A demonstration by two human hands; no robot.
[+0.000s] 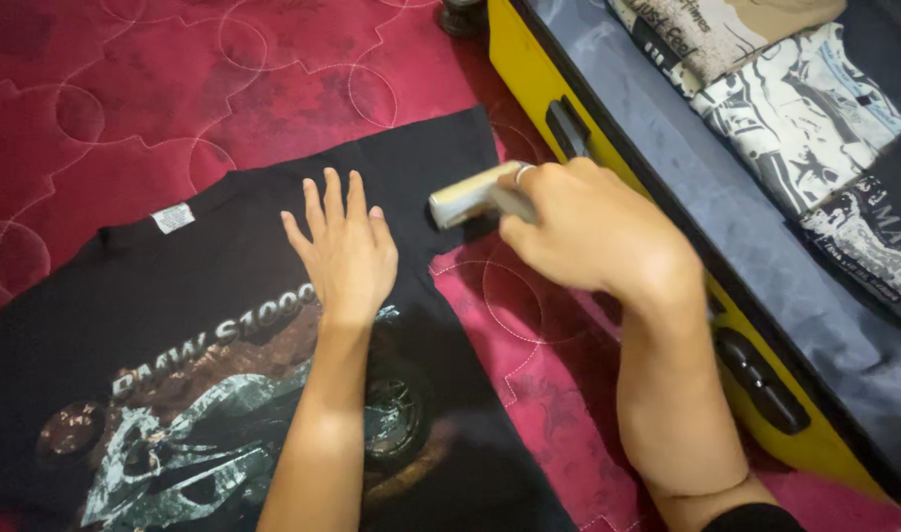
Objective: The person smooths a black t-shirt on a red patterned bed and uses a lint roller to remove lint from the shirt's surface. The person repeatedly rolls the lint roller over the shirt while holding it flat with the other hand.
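- Left hand (344, 251) lies flat, fingers spread, pinning the black printed T-shirt (224, 394) smooth on the red quilted bed (126, 89).
- Right hand (593, 232), fingers curled round a small silver handheld device (465, 197), holds it at the shirt's sleeve, at 1 o'clock from the left hand.
- Open yellow suitcase (529, 89) at 3 o'clock holds folded printed shirts (795, 108).

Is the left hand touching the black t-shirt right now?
Touching. The head view shows the left hand lying flat, palm down with fingers spread, on the black t-shirt, with no gap showing under it.
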